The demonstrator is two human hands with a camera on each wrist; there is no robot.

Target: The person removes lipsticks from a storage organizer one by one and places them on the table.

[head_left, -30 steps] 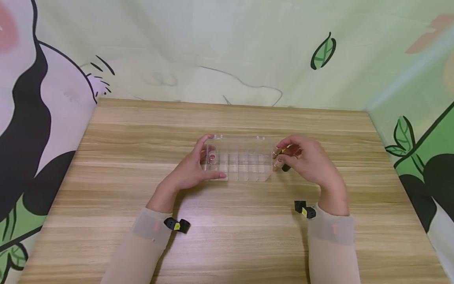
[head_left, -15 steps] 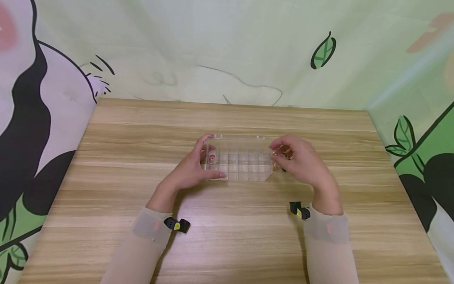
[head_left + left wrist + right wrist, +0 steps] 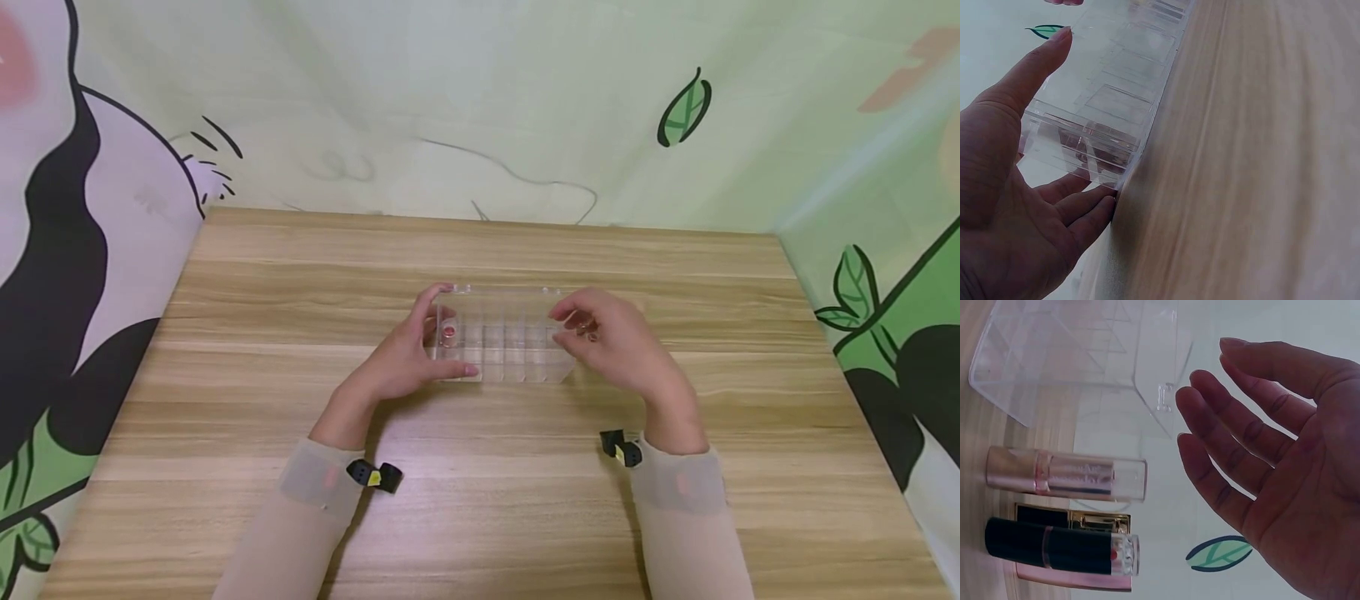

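A clear plastic lipstick organizer (image 3: 513,350) with several compartments stands on the table. My left hand (image 3: 401,358) holds its left end, thumb along the front and fingers around the side and back. One lipstick with a red top (image 3: 448,332) is in a left-end compartment. My right hand (image 3: 618,342) is over the organizer's right end with bent, spread fingers. The right wrist view shows nothing in that hand (image 3: 1272,431). Beside the organizer stand a rose-gold tube with a clear cap (image 3: 1066,475), a black lipstick (image 3: 1054,547) and gold-trimmed tubes behind it (image 3: 1100,522), mostly hidden in the head view.
The wood-grain table (image 3: 480,500) reaches back to a printed cloth backdrop (image 3: 487,108) with leaf and panda drawings. Black wrist cameras sit on the left sleeve (image 3: 292,508) and the right sleeve (image 3: 682,508).
My right hand has moved left, from beside the standing lipsticks to over the organizer's right end, covering most of them from the head view. My left hand and the organizer have stayed put.
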